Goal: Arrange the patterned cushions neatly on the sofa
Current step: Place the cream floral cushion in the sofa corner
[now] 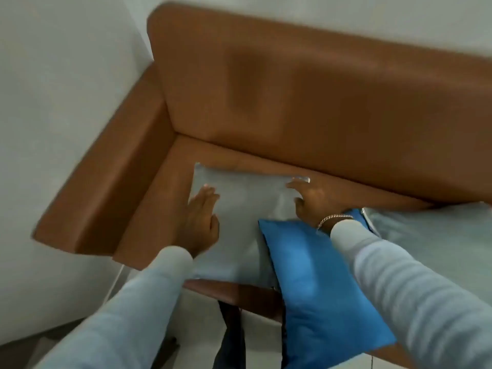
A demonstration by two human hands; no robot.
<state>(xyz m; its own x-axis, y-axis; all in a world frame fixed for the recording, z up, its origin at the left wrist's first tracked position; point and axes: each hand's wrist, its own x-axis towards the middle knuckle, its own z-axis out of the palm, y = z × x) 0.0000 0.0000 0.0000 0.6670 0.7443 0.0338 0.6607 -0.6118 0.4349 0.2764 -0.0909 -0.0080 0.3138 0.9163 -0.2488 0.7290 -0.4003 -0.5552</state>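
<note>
lying flat on the seat of the tan sofa (332, 107), close to its left armrest (111, 179), a pale grey cushion (245, 209) sits with both hands on it — the left hand (199, 222) spread open, palm pressed on the left edge, the right hand (311, 201) with fingers curled at the far right corner, though blur hides whether it truly pinches the fabric. three cushions show: the grey one, a bright blue cushion (324, 296) overlapping its right side and hanging past the seat's front edge, and a second pale cushion (431, 235) at the right border, partly hidden by the right sleeve (415, 294). a bracelet (332, 219) rings the right wrist. bare seat lies between the grey cushion and the backrest — the corner by the armrest is open. white wall (66, 75) flanks the sofa.
</note>
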